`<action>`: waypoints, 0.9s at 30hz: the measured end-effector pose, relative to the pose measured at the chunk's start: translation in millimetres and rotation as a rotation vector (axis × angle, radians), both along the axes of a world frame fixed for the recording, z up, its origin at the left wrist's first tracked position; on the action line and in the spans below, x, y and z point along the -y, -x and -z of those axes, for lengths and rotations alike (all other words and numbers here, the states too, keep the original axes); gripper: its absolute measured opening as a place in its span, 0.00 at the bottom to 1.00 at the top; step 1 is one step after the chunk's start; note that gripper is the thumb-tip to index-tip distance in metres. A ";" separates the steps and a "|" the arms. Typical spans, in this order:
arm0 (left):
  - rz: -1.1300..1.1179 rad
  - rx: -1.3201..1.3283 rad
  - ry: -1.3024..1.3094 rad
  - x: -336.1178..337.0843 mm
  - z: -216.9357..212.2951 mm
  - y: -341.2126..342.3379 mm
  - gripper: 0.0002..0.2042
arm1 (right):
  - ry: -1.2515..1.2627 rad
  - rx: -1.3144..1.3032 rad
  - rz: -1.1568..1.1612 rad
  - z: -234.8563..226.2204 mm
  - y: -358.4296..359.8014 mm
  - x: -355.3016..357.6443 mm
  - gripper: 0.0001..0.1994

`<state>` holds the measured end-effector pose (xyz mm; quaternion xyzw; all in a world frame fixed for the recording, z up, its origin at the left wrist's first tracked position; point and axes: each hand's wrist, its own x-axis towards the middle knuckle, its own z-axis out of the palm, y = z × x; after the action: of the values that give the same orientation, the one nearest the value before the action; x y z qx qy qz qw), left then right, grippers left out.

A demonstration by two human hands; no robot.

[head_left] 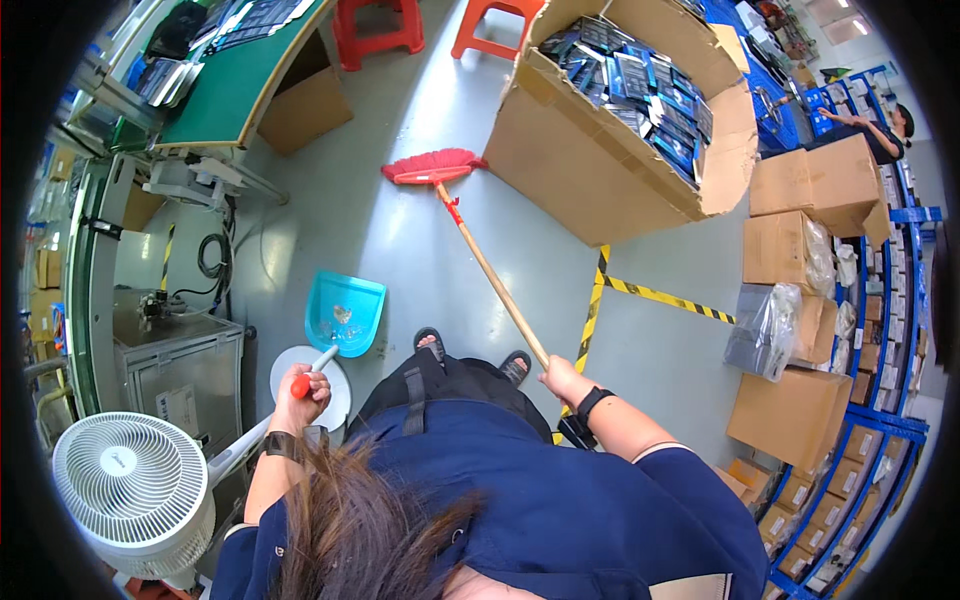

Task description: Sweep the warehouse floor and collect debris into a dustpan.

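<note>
My left hand (pixel 302 394) is wrapped round the red-tipped handle of a turquoise dustpan (pixel 370 305), whose scoop faces up at the left of my feet. Some small debris (pixel 342 316) lies in the scoop. With my right hand (pixel 566 382) I grip the top of the wooden stick of a broom (pixel 490 275). The stick slants away from me to a red bristle head (pixel 436 166) on the grey floor, close to a large cardboard box's lower left side. Both hands are closed on their handles.
A large open cardboard box (pixel 570 150) full of dark blue packages stands ahead. Red stools (pixel 378 30) are at the far side. A green-topped table (pixel 220 110), a metal cabinet (pixel 180 370) and a white fan (pixel 130 480) flank my left. Cartons (pixel 790 415) and blue shelving line the right, where another person works.
</note>
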<state>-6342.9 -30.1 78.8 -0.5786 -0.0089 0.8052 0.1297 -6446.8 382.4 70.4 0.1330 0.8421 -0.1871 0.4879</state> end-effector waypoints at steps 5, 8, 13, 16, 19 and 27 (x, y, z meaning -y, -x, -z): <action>-0.011 -0.008 0.016 1.2 -5.2 -3.5 0.09 | 0.084 -0.425 -0.092 31.2 24.1 20.2 0.15; -0.106 -0.008 -0.041 12.8 -4.8 -2.1 0.07 | 0.099 -0.458 -0.153 4.8 25.5 3.6 0.17; -0.133 -0.061 -0.036 22.2 17.4 -9.2 0.08 | -0.037 -0.428 -0.153 -89.3 -50.6 -74.3 0.20; -0.181 -0.117 -0.090 25.6 26.7 -15.5 0.08 | -0.219 -0.276 -0.104 -151.7 -112.0 -119.9 0.19; -0.181 -0.121 -0.066 23.7 31.0 -15.3 0.09 | -0.471 -0.080 -0.146 -187.7 -159.2 -154.0 0.20; -0.174 -0.129 -0.048 10.6 12.2 -5.4 0.08 | -0.375 -0.047 -0.155 -96.0 -179.7 -225.9 0.20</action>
<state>-6337.5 -40.8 66.6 -0.5195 -0.0700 0.8484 0.0735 -6267.0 608.3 166.4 0.1521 0.8810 0.0077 0.4479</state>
